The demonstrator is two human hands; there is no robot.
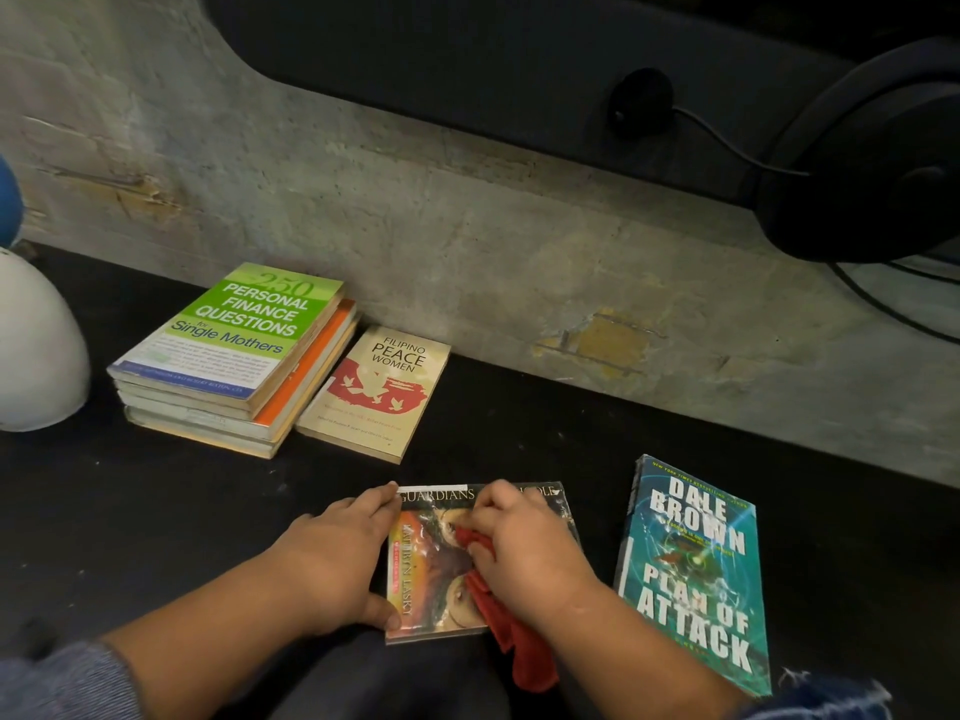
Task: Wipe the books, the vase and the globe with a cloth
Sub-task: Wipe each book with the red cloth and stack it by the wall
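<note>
While my right fingers [493,506] are curling around a bunched red cloth [519,652] and pressing it onto the cover of the Guardians paperback [436,579], my left fingers [376,498] are lying straight and close together along that book's left edge, with the thumb touching its near left corner. My right hand [524,548] is resting on the middle of the cover, and the loose end of the cloth is trailing out from under my palm, over the book's near edge toward me. My left hand [337,558] is lying flat on the black counter [156,511], pressing against the book's side. The paperback is lying face up directly in front of me.

Near it on the right, not touching, a teal Dale Brown paperback [696,579] is lying face up. Farther back, close to the rough wall [415,200], a cream Filipino Peace Women book [376,394] is lying flat just beside a stack of books [228,356] topped by a green finance title. At the far left a white rounded object [36,350] is sitting half out of view, and I cannot tell what it is. Black headphones [872,158] are showing at the upper right.
</note>
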